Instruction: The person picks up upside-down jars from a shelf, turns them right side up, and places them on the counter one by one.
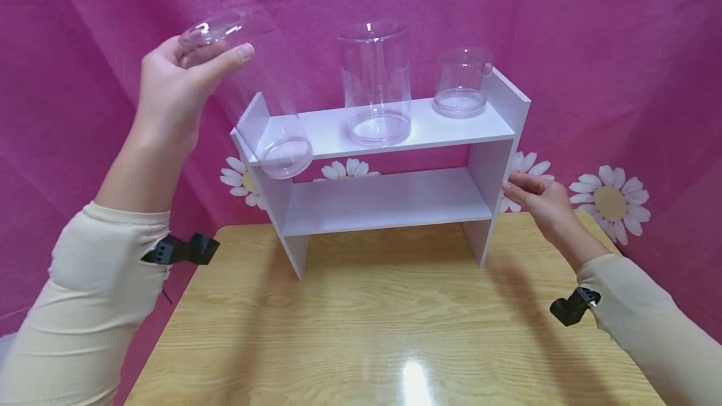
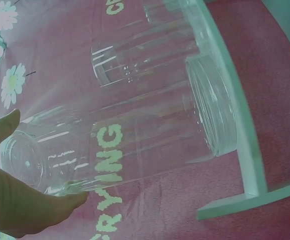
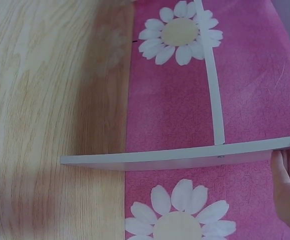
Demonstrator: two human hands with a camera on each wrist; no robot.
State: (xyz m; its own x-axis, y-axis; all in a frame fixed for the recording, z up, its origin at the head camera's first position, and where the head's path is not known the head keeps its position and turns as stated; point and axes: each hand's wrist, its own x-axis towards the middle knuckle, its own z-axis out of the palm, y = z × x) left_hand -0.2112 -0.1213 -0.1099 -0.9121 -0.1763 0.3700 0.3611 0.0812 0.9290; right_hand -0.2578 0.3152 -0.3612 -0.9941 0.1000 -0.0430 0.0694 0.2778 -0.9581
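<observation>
High at the left, my left hand (image 1: 175, 89) grips a tall clear cylindrical jar (image 1: 286, 154) near its upper end, fingers and thumb around it. The jar leans, its thick lower end at the left end of the white shelf's (image 1: 327, 133) top board. In the left wrist view the thumb and fingers (image 2: 70, 201) lie on opposite sides of the jar (image 2: 150, 135). My right hand (image 1: 544, 202) touches the outside of the right side panel (image 1: 487, 205), its fingers (image 3: 281, 167) extended against it.
A wide clear jar (image 1: 376, 86) stands mid-way on the top board, and a shorter one (image 1: 461, 83) stands near its right end. Below is a lower board (image 1: 383, 199). The shelf stands on a wooden table (image 1: 361, 312) before a pink flowered cloth (image 1: 564, 36).
</observation>
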